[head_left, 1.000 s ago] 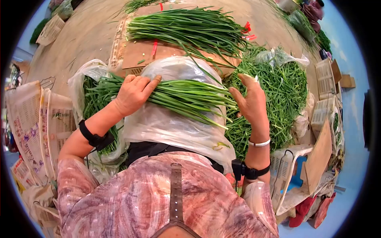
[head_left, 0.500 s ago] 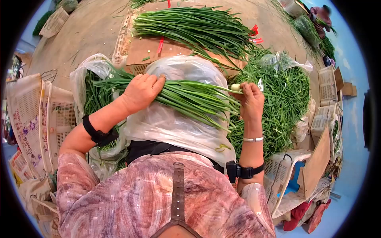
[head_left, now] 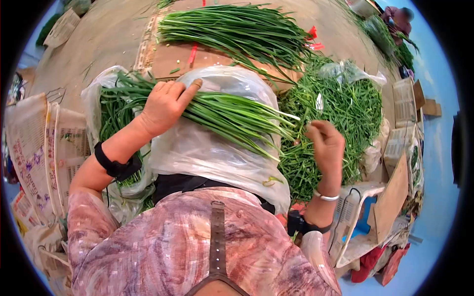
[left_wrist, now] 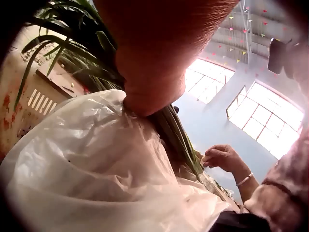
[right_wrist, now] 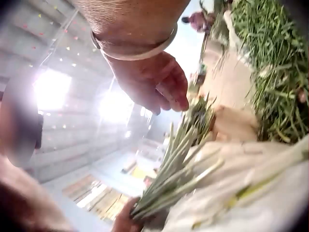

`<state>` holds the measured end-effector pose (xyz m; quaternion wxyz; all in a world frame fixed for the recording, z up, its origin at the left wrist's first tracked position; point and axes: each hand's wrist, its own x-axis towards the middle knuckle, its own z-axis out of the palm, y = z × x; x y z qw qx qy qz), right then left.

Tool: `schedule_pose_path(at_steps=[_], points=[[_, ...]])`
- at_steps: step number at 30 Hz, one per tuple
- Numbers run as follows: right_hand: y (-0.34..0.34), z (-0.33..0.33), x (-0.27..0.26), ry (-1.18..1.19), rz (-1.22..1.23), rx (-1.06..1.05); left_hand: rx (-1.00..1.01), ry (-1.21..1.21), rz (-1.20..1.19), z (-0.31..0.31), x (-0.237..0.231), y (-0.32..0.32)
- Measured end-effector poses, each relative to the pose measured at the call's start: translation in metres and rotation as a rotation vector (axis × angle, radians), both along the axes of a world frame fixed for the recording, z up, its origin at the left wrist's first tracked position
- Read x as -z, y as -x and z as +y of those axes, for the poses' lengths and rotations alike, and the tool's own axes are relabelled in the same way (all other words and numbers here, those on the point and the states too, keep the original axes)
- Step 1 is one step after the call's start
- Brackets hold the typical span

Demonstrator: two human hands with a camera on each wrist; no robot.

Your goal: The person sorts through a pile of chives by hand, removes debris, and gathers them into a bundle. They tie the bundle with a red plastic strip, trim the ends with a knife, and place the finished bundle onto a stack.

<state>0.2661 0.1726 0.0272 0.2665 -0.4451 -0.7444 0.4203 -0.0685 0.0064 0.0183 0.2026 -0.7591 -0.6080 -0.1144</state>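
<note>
In the head view the left hand (head_left: 165, 106) grips a bunch of long green stalks (head_left: 232, 116) around its leafy half, over the plastic-covered lap (head_left: 197, 148). Pale stalk ends fan out toward the right. The right hand (head_left: 326, 148) is in the air just beyond those ends, fingers bent and apart from the bunch. In the right wrist view the same hand (right_wrist: 149, 82) hangs above the stalk tips (right_wrist: 178, 164), its fingers loosely bent; whether something small is between them cannot be told.
A larger green bundle (head_left: 237, 32) lies on cardboard (head_left: 173, 59) ahead. Loose greens (head_left: 340, 123) are heaped at the right, with a plastic bag of greens (head_left: 111, 113) at the left. Crates (head_left: 355, 212) stand at both sides, and another person (head_left: 395, 22) is at the far right.
Half a second ago the right hand pinched a pale stalk end; now it is away from the bunch, lower and farther right. The left hand keeps its grip, nearly in place.
</note>
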Motion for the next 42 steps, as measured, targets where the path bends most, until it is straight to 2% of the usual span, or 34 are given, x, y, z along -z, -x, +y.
schedule_pose_path(at_steps=[1, 2, 4, 6, 8, 10, 12, 13, 14, 16, 18, 23, 26, 28, 30, 33, 36, 38, 40, 42], points=[[0.011, -0.012, -0.002, -0.3, -0.097, -0.086, -0.03, 0.005, 0.007, -0.001, 0.003, 0.0], [0.022, -0.023, -0.004, -0.411, -0.128, -0.141, -0.064, 0.011, 0.013, -0.002, 0.006, -0.001], [0.033, -0.04, 0.007, -0.596, -0.339, -0.223, -0.066, 0.031, -0.005, -0.004, 0.01, 0.0], [0.029, -0.06, 0.015, -0.675, -0.365, -0.285, -0.159, -0.003, -0.069, -0.006, 0.013, 0.002], [0.024, -0.075, 0.017, -0.676, -0.317, -0.406, -0.174, 0.013, -0.103, -0.009, 0.015, 0.002], [0.022, -0.079, 0.019, -0.651, -0.288, -0.436, -0.168, 0.017, -0.133, -0.007, 0.014, 0.001], [0.021, -0.076, 0.021, -0.385, -0.159, -0.358, -0.185, 0.086, -0.067, -0.007, 0.013, -0.002], [0.023, -0.068, 0.016, -0.545, -0.08, -0.314, -0.191, 0.085, -0.067, -0.006, 0.013, -0.003], [0.027, -0.063, 0.006, -0.581, -0.064, -0.29, -0.183, 0.089, -0.076, -0.007, 0.013, -0.003], [0.039, -0.055, -0.001, -0.727, -0.14, -0.257, -0.172, 0.091, -0.079, -0.007, 0.013, -0.004], [0.04, -0.058, 0.02, -0.66, -0.369, -0.344, -0.204, 0.127, -0.088, -0.006, 0.013, -0.005], [0.036, -0.078, 0.021, -0.755, -0.273, -0.481, -0.248, 0.147, -0.129, -0.008, 0.011, -0.006], [0.036, -0.069, 0.029, -0.637, -0.26, -0.453, -0.245, 0.161, -0.142, -0.005, 0.01, -0.005], [0.041, -0.059, 0.026, -0.322, -0.274, -0.311, -0.225, 0.184, -0.147, -0.004, 0.008, -0.005], [0.047, -0.044, 0.027, -0.413, -0.265, -0.278, -0.224, 0.209, -0.148, -0.001, 0.007, -0.004], [0.055, -0.03, 0.027, -0.514, -0.501, -0.207, -0.225, 0.248, -0.141, 0.001, 0.009, -0.004], [0.063, -0.027, 0.021, -0.606, -0.454, -0.125, -0.239, 0.272, -0.133, 0.002, 0.008, -0.006], [0.064, -0.023, 0.02, -0.541, -0.468, -0.12, -0.244, 0.289, -0.137, 0.004, 0.007, -0.006], [0.066, -0.022, 0.019, -0.779, -0.456, -0.078, -0.249, 0.314, -0.145, 0.004, 0.008, -0.005], [0.065, -0.02, 0.021, -0.74, -0.528, -0.064, -0.251, 0.318, -0.154, 0.005, 0.007, -0.005]])
